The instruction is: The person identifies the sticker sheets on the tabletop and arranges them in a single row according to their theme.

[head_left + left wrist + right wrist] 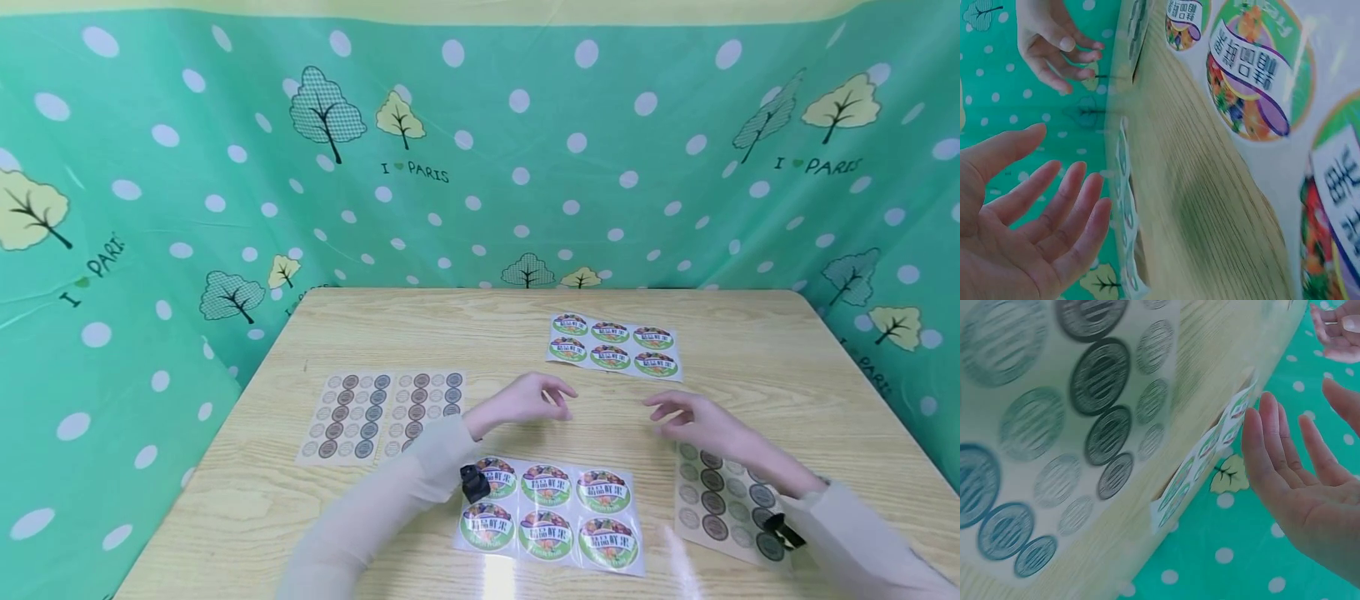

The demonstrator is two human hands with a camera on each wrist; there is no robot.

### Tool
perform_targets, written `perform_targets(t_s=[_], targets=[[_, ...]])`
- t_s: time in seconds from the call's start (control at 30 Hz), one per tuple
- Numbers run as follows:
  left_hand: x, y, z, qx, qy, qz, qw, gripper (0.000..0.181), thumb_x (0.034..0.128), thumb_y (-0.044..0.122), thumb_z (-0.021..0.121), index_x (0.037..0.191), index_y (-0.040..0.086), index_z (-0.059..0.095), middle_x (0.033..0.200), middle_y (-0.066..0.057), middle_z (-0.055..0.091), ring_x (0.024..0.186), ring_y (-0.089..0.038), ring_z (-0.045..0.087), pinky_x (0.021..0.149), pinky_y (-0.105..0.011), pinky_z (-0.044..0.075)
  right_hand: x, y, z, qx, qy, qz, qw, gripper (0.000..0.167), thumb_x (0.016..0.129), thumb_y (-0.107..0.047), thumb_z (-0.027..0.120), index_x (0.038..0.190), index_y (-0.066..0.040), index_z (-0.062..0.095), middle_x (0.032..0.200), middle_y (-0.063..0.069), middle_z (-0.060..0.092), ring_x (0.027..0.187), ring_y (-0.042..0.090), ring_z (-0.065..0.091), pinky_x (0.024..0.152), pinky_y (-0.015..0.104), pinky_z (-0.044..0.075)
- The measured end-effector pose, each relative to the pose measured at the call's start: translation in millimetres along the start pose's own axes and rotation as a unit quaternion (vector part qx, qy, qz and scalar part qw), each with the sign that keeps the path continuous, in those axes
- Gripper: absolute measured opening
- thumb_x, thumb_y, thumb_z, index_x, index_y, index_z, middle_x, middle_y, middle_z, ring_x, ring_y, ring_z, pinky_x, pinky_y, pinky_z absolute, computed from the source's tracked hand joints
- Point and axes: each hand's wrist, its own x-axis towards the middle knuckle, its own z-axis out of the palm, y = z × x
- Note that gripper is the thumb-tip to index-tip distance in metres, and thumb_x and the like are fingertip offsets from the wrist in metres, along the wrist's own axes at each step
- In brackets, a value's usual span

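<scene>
Head: on the wood-grained bench (420, 333) lies one glossy white sheet (573, 512) of six round fruit stickers lettered "精品鲜果"; beyond it, the left hand (528, 398) and right hand (702, 423) hover, then a matching six-sticker sheet (615, 347).

Left wrist: left fingers (1087, 237) apart, slightly bent.

Right wrist: right fingers (1263, 456) apart; seal-printed paper (1054, 394), right of the glossy sheet.
</scene>
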Motion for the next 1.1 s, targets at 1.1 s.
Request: perform_targets(t_s=[1.1], targets=[[64.6,57.7,90.7,0.097,-0.02,0.031,0.9946,0.041,0.0765,0.019,0.067,0.116,0.013,0.057,0.104,-0.001,0.062,0.082,0.0,0.056,0.062,-0.004,0.04,-63.2,56.0,-40.0,-0.08,0.052,0.071,0.9929,0.047,0.079,-0.009,0.062,0.117,0.013,0.045,0.1,0.025,0.056,0.083,0.028,0.057,0.06,0.022,0.049]])
